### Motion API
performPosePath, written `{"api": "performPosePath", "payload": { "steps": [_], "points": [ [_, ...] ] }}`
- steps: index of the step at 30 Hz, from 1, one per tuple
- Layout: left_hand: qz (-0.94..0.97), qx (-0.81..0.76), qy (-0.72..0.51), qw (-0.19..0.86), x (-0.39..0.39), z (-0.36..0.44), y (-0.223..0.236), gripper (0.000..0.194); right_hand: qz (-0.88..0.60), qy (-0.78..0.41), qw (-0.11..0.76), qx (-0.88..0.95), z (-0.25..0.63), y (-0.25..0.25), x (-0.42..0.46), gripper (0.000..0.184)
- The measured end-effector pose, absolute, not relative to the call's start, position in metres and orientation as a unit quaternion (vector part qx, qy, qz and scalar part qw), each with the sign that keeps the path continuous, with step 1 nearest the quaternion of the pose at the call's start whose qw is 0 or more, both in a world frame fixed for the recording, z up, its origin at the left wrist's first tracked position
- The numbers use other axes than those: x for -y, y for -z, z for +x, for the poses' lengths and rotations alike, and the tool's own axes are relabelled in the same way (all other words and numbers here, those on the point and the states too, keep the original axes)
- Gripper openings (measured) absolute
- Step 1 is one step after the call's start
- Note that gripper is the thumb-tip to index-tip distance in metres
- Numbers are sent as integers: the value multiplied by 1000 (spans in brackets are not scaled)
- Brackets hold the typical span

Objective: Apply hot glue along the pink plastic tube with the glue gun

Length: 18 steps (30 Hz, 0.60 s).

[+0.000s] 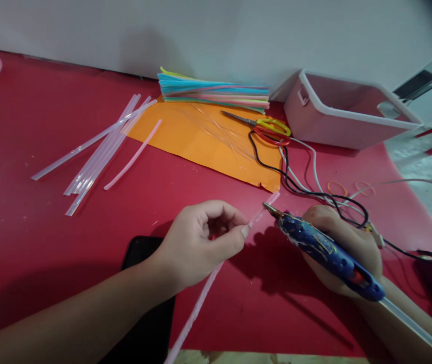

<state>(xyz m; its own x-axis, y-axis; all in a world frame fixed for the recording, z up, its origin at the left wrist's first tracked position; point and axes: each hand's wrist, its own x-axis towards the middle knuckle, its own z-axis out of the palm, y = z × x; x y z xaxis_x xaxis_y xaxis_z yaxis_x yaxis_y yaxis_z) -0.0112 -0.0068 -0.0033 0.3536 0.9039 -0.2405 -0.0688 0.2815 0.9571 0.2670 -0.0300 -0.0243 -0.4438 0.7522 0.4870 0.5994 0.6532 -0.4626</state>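
Between the thumb and fingers of my left hand a pink pipe cleaner is pinched. Its upper end sticks out past the fingertips, and its long lower part slants down to the bottom edge. My right hand is wrapped round a blue hot glue gun smeared with dried glue. The gun's metal nozzle touches or nearly touches the upper end of the pipe cleaner. A clear glue stick juts from the back of the gun.
Clear glue sticks and a short pink pipe cleaner lie left on the red table. Behind are an orange envelope, coloured pipe cleaners, scissors, cables and a pink bin. A black phone lies under my left arm.
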Motion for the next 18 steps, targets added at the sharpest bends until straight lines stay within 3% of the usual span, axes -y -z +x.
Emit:
{"api": "performPosePath", "payload": {
  "steps": [18],
  "points": [
    [476, -439, -361, 671, 7, -12, 4, 8, -383, -110, 332, 855, 267, 26, 30, 18]
  ]
}}
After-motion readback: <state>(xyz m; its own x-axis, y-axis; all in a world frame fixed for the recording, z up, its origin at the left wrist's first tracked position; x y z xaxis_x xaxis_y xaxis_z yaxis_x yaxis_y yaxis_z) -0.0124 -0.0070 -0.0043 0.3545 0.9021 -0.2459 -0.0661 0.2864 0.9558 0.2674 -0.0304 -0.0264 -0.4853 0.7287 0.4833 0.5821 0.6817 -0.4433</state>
